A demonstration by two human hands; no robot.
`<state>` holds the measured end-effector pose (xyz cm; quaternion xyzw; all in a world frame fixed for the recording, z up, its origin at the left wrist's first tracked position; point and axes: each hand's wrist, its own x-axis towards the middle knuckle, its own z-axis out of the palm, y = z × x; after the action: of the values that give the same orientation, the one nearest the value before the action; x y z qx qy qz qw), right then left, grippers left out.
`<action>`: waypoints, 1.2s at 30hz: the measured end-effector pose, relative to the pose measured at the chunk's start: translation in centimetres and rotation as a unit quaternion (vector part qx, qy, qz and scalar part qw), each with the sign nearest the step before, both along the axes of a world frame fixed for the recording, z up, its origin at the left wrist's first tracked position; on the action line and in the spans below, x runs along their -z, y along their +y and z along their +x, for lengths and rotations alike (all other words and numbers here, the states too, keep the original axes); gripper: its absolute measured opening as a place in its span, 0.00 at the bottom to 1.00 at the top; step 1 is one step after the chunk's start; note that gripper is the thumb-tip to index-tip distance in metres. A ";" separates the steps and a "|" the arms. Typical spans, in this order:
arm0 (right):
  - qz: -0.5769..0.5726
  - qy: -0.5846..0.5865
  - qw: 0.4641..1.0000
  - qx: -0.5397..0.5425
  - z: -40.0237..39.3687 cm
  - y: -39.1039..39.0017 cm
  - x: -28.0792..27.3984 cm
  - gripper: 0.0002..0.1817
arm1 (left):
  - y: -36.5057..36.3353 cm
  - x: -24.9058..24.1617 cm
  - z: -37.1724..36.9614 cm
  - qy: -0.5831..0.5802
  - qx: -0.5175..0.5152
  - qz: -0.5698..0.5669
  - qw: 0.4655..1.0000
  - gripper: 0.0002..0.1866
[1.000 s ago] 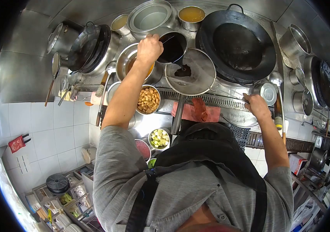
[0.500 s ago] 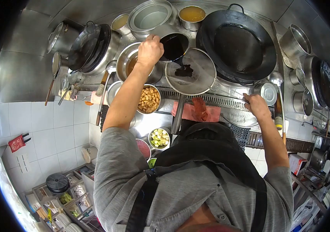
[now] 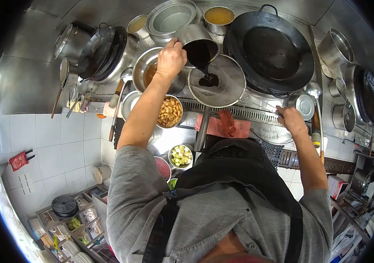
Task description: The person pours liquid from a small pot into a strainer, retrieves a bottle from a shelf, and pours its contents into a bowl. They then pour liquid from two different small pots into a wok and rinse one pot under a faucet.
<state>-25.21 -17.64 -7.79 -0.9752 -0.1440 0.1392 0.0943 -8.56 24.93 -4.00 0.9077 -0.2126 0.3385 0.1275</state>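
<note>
In a steel-lined kitchen, we see a left hand (image 3: 172,59) clamped around the side of a tilted, round, silver steel pot (image 3: 194,34), whose near-black liquid (image 3: 201,52) streams into a round, fine-mesh metal sieve (image 3: 230,85). The pot hangs over the sieve's far-left rim; the sieve lies midway between the far and near edges of the steel counter (image 3: 259,101), just left of a wide black iron wok (image 3: 279,48). The right hand (image 3: 293,120) is near the counter's near edge, toward the right, fingers curled; we cannot tell whether they close on anything.

A steeper tilt, we judge, could send the liquid over the sieve's rim, and a slow-draining mesh could let it pool and overflow. The sieve's long grey handle (image 3: 202,131) reaches past the near edge beside a black apron (image 3: 239,163); a bump from the body could swing the sieve out from under the stream.

Hidden from us are the pot's grip, behind the fingers, and whatever stands beneath the sieve. The left forearm cuts across a wide steel bowl (image 3: 139,65) of brown liquid.
</note>
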 end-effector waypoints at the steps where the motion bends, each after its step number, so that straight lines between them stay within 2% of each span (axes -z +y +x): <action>1: 0.002 -0.004 1.000 0.002 0.0 0.0 0.1 0.22 | 0.0 0.0 0.0 0.000 0.000 0.000 1.000 0.05; 36: 0.002 0.012 1.000 0.007 0.1 0.4 -0.7 0.24 | -0.7 -3.3 -1.4 -0.105 0.067 -0.044 0.991 0.06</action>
<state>-25.11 -17.22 -7.06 -0.9742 -0.1361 0.1500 0.0993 -9.97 24.23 -0.68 0.8443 -0.2697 0.4321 0.1666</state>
